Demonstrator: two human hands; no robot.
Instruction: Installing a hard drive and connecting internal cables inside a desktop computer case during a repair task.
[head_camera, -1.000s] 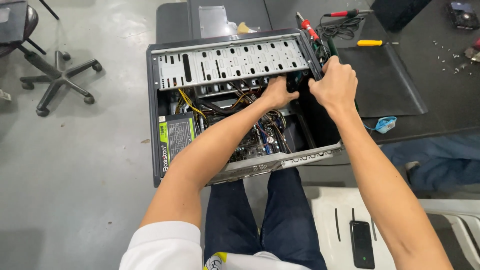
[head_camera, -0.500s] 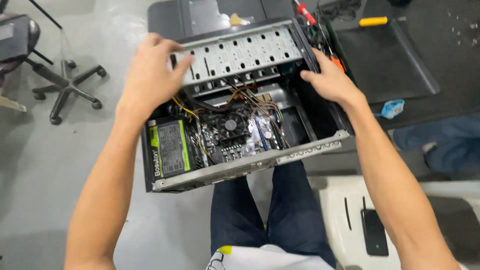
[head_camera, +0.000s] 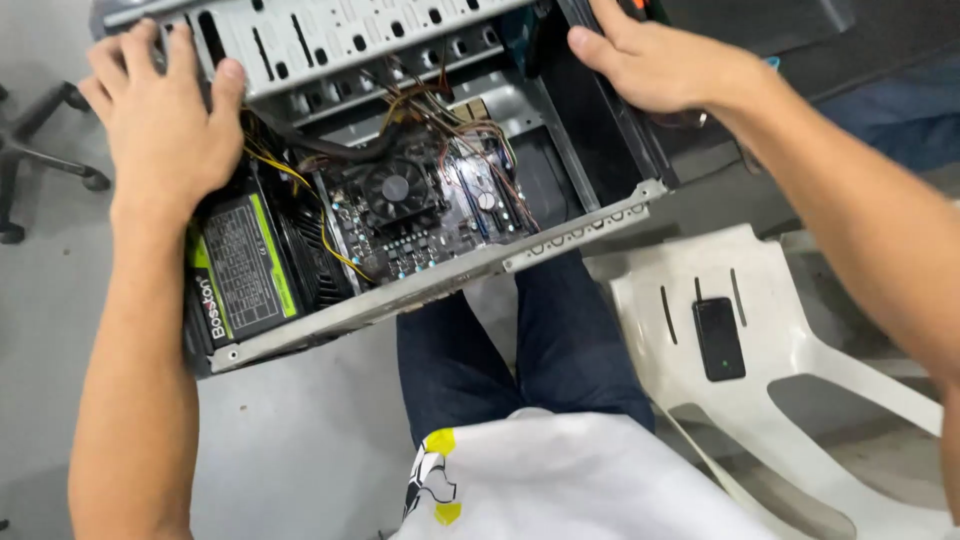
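The left hand (head_camera: 165, 115) has been withdrawn from inside the computer case (head_camera: 420, 200) and laid flat on its left edge.

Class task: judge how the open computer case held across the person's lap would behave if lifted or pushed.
The computer case is probably stiff: its frame is sheet metal. Likely heavy toward the power supply end, so it may tip that way. Left hand and right hand steady opposite ends.

open computer case (head_camera: 560, 235) top unobstructed, wire bundle (head_camera: 440, 120) crossing above motherboard, fan (head_camera: 396, 190) central, power supply (head_camera: 245, 265) filling left end, bare pocket beside right wall
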